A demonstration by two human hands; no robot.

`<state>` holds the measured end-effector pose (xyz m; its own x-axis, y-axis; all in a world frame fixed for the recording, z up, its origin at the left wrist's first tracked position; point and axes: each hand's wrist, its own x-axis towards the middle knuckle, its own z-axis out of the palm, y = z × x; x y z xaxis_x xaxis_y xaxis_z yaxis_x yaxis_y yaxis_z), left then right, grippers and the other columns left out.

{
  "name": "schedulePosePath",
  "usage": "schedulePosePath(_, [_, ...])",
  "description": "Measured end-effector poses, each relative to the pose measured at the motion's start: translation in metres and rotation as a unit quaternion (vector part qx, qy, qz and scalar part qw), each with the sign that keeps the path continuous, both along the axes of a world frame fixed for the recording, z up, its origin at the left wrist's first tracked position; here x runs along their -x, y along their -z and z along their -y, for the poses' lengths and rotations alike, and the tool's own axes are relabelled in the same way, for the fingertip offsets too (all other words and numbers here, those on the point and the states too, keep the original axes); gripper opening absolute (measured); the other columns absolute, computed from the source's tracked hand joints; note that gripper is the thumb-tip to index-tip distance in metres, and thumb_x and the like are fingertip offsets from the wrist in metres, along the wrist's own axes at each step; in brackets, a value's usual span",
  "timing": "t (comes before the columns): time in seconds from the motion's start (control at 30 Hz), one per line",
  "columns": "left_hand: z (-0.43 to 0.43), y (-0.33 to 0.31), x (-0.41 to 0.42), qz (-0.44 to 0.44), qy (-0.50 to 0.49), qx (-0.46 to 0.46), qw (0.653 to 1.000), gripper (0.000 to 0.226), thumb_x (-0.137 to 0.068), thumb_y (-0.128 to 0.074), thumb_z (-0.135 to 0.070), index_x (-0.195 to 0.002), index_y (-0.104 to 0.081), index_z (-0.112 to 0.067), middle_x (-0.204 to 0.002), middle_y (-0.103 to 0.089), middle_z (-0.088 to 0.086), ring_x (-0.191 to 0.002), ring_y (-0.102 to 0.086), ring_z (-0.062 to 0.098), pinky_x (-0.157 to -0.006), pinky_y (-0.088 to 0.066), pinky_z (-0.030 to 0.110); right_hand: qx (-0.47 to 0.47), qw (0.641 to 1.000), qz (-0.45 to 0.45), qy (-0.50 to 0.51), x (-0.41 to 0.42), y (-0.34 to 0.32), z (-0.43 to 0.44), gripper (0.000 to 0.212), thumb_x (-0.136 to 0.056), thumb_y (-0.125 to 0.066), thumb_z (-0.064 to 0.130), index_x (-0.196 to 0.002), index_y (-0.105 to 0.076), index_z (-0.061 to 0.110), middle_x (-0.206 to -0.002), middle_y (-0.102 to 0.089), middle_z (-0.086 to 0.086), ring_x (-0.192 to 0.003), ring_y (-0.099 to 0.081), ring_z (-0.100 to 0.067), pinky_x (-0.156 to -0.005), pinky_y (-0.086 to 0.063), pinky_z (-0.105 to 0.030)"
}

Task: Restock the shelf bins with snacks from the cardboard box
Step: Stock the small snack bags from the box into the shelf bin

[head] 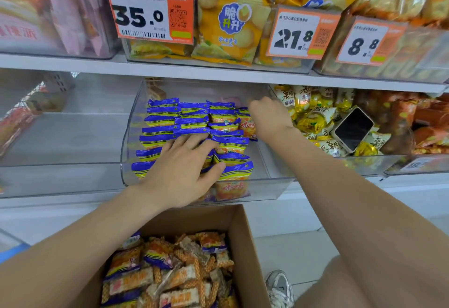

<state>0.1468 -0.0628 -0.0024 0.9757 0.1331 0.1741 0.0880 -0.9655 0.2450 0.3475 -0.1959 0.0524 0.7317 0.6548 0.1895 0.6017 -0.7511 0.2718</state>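
Head view: A person restocks a clear plastic bin [126, 137] on the lower shelf [218, 78] of a snack display. The bin, at the picture's centre, holds blue, yellow and orange snack packets [161, 121] standing in close rows. The left hand [179, 171] lies on the front rows, fingers spread and nearly straight, thumb against the front packet at its 3 o'clock. Its grip is wide and holds nothing; the packets sit directly under palm and fingers.

The right hand [269, 118], at 2 o'clock from the left, reaches the bin's back right corner beside an orange packet [247, 126]. Its fingers point away from the camera, blurred, so whether that grip holds anything cannot be told.

At 6 o'clock, below the bin, an open cardboard box [245, 247] holds more of the same packets [170, 271], lying loose.

At 3 o'clock, a dark-screened phone [352, 129] rests on yellow packets in the neighbouring bin. At 12 o'clock, on the upper shelf, yellow crisp bags [230, 23] sit behind price tags reading 35.0 [141, 16], 21.8 [294, 36] and 8.8 [363, 46]. A grey sneaker [279, 286] shows at 5 o'clock.
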Motion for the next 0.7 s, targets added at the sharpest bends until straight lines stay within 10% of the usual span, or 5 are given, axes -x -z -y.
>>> schedulePosePath(0.2, [0.007,-0.007,0.033,0.141,0.015,0.007,0.990,0.033,-0.096,-0.050,-0.045,-0.118,-0.067,-0.026,-0.115,-0.066,-0.010,-0.109,-0.058,0.017,-0.094,-0.048,0.040,-0.238,0.952,-0.134,-0.136,0.059,-0.011,0.040,0.023,-0.091,-0.058,0.010,-0.102,-0.075,0.022,-0.064,-0.063,0.010,-0.063,-0.059,-0.021,-0.073,-0.056,-0.034])
schedulePosePath(0.3, [0.014,-0.006,0.064,0.184,0.060,0.000,0.981,0.012,-0.096,-0.057,-0.034,-0.100,-0.066,-0.027,-0.091,-0.063,-0.014,-0.087,-0.057,0.011,-0.078,-0.048,0.034,-0.212,0.913,-0.273,-0.218,0.122,-0.027,0.056,0.029,-0.091,-0.059,0.004,-0.093,-0.078,0.027,-0.068,-0.072,0.004,-0.062,-0.063,-0.013,-0.061,-0.047,-0.020])
schedulePosePath(0.53, [0.017,0.069,0.113,-0.266,0.137,-0.020,0.954,0.012,-0.098,-0.052,-0.045,-0.093,-0.059,-0.037,-0.083,-0.062,-0.013,-0.078,-0.062,0.012,-0.071,-0.054,0.035,0.128,0.863,-0.418,-0.253,0.214,0.057,0.063,0.034,-0.096,-0.052,0.006,-0.114,-0.075,0.022,-0.101,-0.071,0.005,-0.094,-0.057,-0.014,-0.090,-0.051,-0.035])
schedulePosePath(0.7, [0.005,0.132,0.120,-0.332,0.114,-0.081,0.933,0.033,-0.100,-0.051,-0.039,-0.128,-0.061,-0.024,-0.124,-0.063,0.003,-0.113,-0.061,0.026,-0.092,-0.055,0.046,0.189,0.856,-0.442,-0.190,0.227,0.147,0.056,0.029,-0.093,-0.052,0.003,-0.111,-0.075,0.007,-0.104,-0.073,-0.015,-0.100,-0.066,-0.032,-0.084,-0.059,-0.047])
